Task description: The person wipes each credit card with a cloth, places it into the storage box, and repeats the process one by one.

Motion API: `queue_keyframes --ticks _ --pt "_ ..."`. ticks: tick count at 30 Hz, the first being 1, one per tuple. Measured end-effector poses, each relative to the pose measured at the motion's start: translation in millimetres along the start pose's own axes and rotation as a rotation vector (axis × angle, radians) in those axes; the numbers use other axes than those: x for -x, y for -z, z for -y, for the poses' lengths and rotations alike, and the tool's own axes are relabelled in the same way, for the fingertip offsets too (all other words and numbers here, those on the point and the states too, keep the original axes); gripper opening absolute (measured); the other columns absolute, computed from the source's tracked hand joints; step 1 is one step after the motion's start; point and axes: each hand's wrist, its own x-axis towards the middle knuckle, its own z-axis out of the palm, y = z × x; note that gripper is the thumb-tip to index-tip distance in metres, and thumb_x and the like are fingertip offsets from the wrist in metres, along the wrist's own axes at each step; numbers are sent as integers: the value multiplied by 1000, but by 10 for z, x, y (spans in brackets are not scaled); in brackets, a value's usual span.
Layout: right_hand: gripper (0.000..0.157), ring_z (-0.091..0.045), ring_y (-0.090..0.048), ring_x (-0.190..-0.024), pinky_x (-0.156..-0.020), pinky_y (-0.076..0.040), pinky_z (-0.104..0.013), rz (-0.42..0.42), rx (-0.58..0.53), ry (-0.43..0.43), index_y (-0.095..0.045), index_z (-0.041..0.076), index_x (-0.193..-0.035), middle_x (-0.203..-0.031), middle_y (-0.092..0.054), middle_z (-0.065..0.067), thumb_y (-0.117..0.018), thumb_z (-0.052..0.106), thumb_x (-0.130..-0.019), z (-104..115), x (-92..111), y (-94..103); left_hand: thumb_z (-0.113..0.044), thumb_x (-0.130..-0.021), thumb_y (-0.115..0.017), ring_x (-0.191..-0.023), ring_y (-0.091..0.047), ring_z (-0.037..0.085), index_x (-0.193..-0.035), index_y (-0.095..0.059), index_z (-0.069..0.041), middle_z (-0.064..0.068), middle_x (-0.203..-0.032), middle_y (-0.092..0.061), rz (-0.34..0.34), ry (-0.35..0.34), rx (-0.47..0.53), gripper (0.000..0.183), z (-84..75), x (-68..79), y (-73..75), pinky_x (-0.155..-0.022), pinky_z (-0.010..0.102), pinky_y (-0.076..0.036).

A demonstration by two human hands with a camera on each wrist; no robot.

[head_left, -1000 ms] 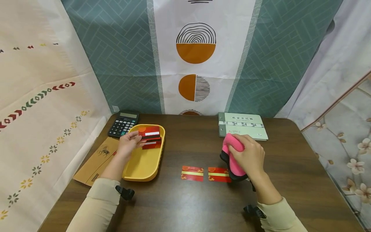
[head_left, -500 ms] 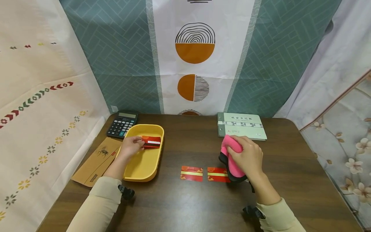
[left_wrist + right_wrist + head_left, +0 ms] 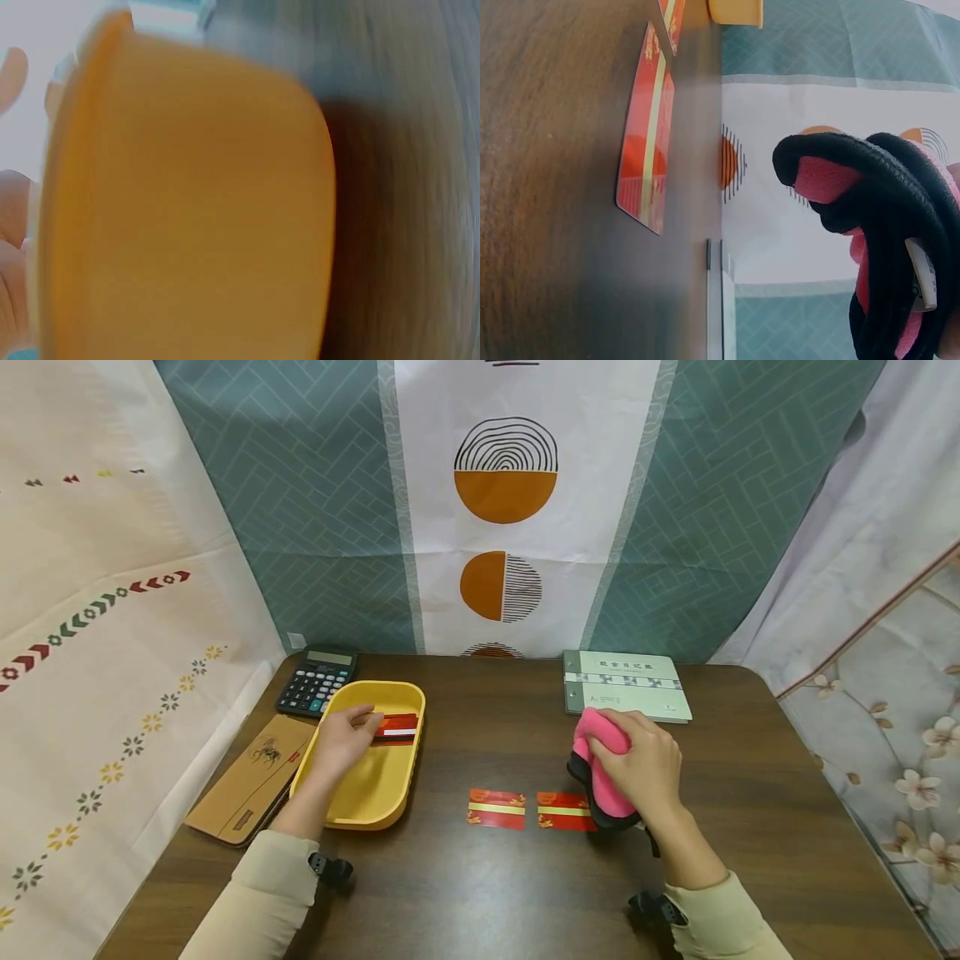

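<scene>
My left hand (image 3: 347, 739) is over the yellow tray (image 3: 369, 818), its fingertips close to the red cards (image 3: 397, 727) lying in the tray's far part. In the left wrist view, the tray's outer wall (image 3: 202, 202) covers much of the hand; the visible fingers (image 3: 10, 79) are spread apart with no card between them. My right hand (image 3: 647, 760) grips a bunched pink and black cloth (image 3: 603, 764) above the table. A white label (image 3: 922, 275) shows on the cloth in the right wrist view. Two red cards with yellow stripes, a left one (image 3: 497, 808) and a right one (image 3: 566, 812), lie side by side.
A calculator (image 3: 317, 682) sits behind the tray at the far left. A tan wallet (image 3: 251, 777) lies left of the tray, partly behind my left forearm. At the back right of the brown table (image 3: 480, 893) is a pale green account book (image 3: 628, 685).
My left hand has lowered red cards into the tray, let go and drawn slightly back. My right hand stays in place with the cloth.
</scene>
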Motion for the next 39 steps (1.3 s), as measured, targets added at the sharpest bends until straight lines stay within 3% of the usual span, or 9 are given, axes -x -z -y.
queue_keyframes --ticks 9,18,25,32,35,39 --pt "43 -34 -65 -77 -63 -50 -46 -21 -16 -25 -75 9 -117 -100 -73 -14 -88 20 -78 -32 -17 50 -23 -101 -66 -110 -66 30 -132 -65 1 16 -121 -70 -1 -171 171 39 -384 268 -220 -98 44 -55" --pt "42 -34 -65 -78 -63 -50 -47 -45 -27 -35 -75 8 -117 -100 -74 -15 -87 19 -78 -68 -17 96 -22 -98 -70 -105 -67 22 -126 -70 -9 5 -115 -73 75 -288 218 31 -482 527 -530 -95 43 -56" --pt "43 -34 -66 -78 -63 -50 -46 -38 -32 -47 -75 9 -117 -100 -74 -15 -87 20 -78 -85 -9 94 -15 -94 -74 -98 -68 17 -121 -72 -7 1 -108 -74 146 -367 212 28 -435 693 -867 -90 37 -58" --pt "42 -33 -65 -78 -63 -49 -45 -36 -39 -41 -75 9 -117 -100 -74 -14 -88 19 -78 -92 -2 92 -14 -95 -72 -95 -68 19 -118 -72 -2 5 -106 -74 216 -390 249 26 -382 793 -1063 -85 30 -57" --pt "42 -32 -65 -78 -63 -49 -45 -34 -40 -39 -75 9 -116 -99 -74 -14 -88 19 -77 -99 2 87 -13 -96 -70 -96 -69 21 -118 -71 -1 7 -108 -74 254 -385 232 25 -322 792 -1133 -85 31 -58" --pt "42 -32 -65 -78 -63 -49 -45 -32 -42 -35 -75 9 -116 -99 -74 -14 -88 18 -77 -109 7 77 -15 -96 -71 -104 -67 24 -120 -71 -1 8 -115 -72 337 -384 138 28 -224 771 -1197 -91 38 -56"
